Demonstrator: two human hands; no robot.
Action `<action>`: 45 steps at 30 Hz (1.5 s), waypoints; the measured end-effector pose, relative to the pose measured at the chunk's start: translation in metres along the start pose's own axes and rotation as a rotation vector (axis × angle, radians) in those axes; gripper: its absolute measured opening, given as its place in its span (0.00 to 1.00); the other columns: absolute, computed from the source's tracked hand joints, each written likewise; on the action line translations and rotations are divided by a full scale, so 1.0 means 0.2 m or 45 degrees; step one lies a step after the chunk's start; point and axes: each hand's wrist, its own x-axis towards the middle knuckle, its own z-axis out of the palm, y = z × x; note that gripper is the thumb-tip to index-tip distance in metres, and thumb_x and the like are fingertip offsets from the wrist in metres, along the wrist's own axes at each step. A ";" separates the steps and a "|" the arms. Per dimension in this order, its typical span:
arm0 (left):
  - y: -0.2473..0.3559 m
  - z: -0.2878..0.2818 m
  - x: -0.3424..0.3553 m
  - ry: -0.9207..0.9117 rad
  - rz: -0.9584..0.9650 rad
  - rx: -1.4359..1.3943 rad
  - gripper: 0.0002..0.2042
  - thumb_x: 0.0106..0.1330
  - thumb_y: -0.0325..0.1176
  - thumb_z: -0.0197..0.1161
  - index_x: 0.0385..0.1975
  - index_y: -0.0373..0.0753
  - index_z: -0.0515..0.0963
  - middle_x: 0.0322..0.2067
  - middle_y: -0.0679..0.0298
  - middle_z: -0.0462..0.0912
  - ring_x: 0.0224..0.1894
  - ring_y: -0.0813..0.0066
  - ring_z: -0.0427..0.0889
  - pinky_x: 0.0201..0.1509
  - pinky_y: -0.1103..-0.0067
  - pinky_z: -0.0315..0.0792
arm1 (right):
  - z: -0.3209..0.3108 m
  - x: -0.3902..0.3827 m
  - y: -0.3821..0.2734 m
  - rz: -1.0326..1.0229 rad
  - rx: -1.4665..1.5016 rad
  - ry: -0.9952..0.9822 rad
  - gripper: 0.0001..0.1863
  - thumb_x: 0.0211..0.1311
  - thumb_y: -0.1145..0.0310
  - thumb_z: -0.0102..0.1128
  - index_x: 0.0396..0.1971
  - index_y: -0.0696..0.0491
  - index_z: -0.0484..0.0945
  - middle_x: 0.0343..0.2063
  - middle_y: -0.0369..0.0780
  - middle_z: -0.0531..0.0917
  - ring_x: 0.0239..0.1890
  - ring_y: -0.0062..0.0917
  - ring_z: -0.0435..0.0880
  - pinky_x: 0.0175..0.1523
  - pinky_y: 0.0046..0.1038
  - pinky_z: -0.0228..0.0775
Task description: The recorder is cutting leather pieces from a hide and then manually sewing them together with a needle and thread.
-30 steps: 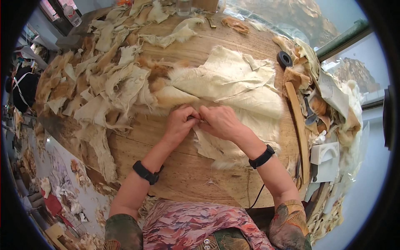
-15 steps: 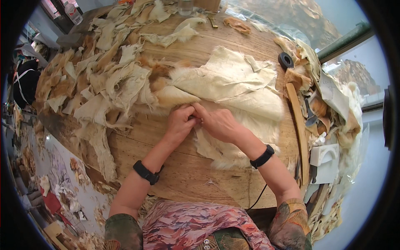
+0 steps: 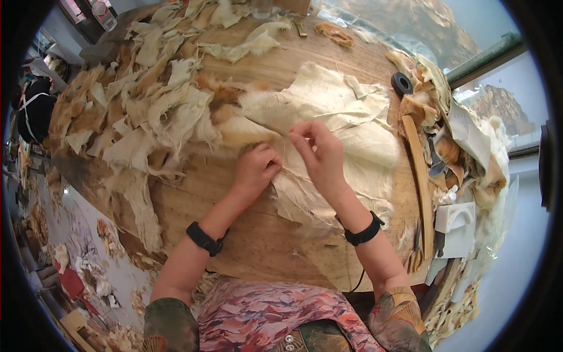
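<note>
A large cream pelt [image 3: 328, 111], skin side up with fur showing along parts of its edge, lies across the middle of the wooden table. My left hand [image 3: 257, 171] is closed at its near left edge, thumb and fingers pinching the pelt there. Just to the right, my right hand [image 3: 321, 154] is raised over the pelt with thumb and forefinger pinched together. Whatever sits in that pinch is too fine to make out. An orange-and-white furry part of the pelt [image 3: 240, 130] lies beyond my left hand.
Many pelt scraps [image 3: 141, 117] are heaped on the left of the table [image 3: 205, 234]. At the right are a black ring-shaped roll [image 3: 402, 84], a long wooden strip [image 3: 418, 188], scissors [image 3: 416, 249] and a white block [image 3: 456, 218]. A glass jar [image 3: 261, 9] stands at the far edge.
My right hand has come away from my left, moving up and to the right with its fingertips still pinched. My left hand stays at the pelt's edge.
</note>
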 end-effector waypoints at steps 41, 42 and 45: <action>0.00 -0.03 0.00 -0.120 -0.132 -0.238 0.05 0.53 0.18 0.64 0.28 0.33 0.80 0.31 0.66 0.75 0.34 0.79 0.75 0.38 0.82 0.69 | -0.06 -0.06 0.14 0.199 -0.205 -0.687 0.10 0.56 0.64 0.64 0.32 0.54 0.78 0.27 0.44 0.83 0.32 0.38 0.83 0.39 0.36 0.74; 0.00 -0.03 0.00 -0.127 -0.149 -0.242 0.05 0.53 0.18 0.64 0.28 0.33 0.80 0.31 0.66 0.75 0.34 0.78 0.75 0.38 0.82 0.69 | -0.06 -0.06 0.14 0.130 -0.258 -0.704 0.11 0.55 0.62 0.65 0.32 0.53 0.77 0.27 0.43 0.83 0.32 0.38 0.83 0.38 0.36 0.74; 0.00 -0.03 0.00 -0.141 -0.154 -0.249 0.05 0.53 0.18 0.65 0.28 0.33 0.80 0.31 0.66 0.75 0.34 0.78 0.76 0.39 0.82 0.70 | -0.05 -0.05 0.15 0.050 -0.321 -0.725 0.13 0.53 0.60 0.66 0.31 0.52 0.77 0.26 0.42 0.83 0.32 0.37 0.83 0.38 0.36 0.74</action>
